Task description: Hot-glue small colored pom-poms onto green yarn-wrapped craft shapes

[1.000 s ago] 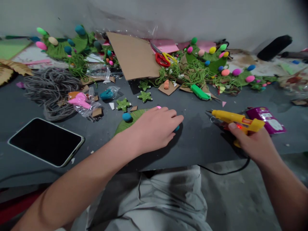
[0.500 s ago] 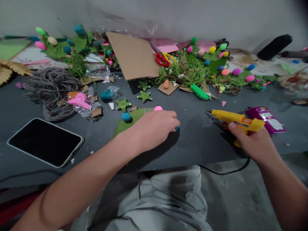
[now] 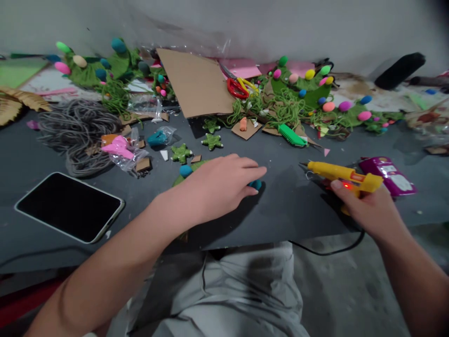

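My left hand (image 3: 224,185) reaches across a green yarn-wrapped piece (image 3: 199,164) and covers most of it. Its thumb and forefinger stand apart around a small blue ball (image 3: 256,185), close to or touching it. Another blue ball (image 3: 185,171) sits on the piece's left part, beside the wrist. In my right hand (image 3: 372,206) is a yellow hot glue gun (image 3: 343,173), gripped by its handle, its nozzle pointing left just above the table. A red light glows on the gun. Green stars (image 3: 212,141) lie beyond the left hand.
A phone (image 3: 70,206) lies at left, near grey yarn (image 3: 77,131). Behind are cardboard (image 3: 196,86), red-and-yellow scissors (image 3: 238,89), a green brush (image 3: 292,135) and green yarn (image 3: 286,110). A purple packet (image 3: 389,175) lies past the glue gun, whose black cord (image 3: 326,253) hangs over the edge.
My left hand's fingers have loosened and spread, showing more of the small blue ball. The pink ball is now hidden behind that hand. The gun's red light has come into sight.
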The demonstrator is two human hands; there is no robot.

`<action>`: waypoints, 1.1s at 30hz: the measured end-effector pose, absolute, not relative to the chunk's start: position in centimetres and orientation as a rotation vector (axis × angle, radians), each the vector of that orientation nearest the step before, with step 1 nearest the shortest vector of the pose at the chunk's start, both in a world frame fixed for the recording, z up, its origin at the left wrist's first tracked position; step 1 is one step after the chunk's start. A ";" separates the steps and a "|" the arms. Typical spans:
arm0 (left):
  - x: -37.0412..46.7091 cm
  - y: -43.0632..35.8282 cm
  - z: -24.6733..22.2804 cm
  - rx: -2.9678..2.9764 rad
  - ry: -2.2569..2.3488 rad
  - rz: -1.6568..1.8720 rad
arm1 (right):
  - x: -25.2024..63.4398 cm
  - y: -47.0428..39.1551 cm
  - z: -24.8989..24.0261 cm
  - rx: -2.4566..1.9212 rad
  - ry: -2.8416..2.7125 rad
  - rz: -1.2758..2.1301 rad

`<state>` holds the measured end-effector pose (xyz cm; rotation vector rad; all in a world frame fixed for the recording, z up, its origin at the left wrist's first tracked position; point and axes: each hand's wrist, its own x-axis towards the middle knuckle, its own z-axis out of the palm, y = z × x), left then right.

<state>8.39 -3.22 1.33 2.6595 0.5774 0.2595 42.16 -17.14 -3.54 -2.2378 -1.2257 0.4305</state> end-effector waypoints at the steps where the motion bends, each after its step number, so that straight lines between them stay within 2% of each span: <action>1: 7.4 -3.3 2.0 2.624 0.604 0.339 | 42.3 -17.2 -3.6 -2.237 -1.233 0.437; 6: 0.5 -3.7 5.0 2.367 1.104 0.454 | 42.9 -17.3 -4.0 -2.268 -1.233 0.416; 10: -3.1 -3.0 4.3 2.097 1.386 0.193 | 43.1 -17.4 -4.1 -2.276 -1.222 0.420; 13: -3.6 -1.9 2.6 1.980 1.358 0.104 | 43.1 -17.4 -4.2 -2.277 -1.209 0.426; 23: -3.0 -0.2 -0.6 1.812 1.323 0.128 | 42.6 -17.2 -3.9 -2.315 -1.140 0.411; 33: -2.4 0.1 0.3 1.664 1.170 0.096 | 42.8 -17.3 -4.1 -2.292 -1.201 0.393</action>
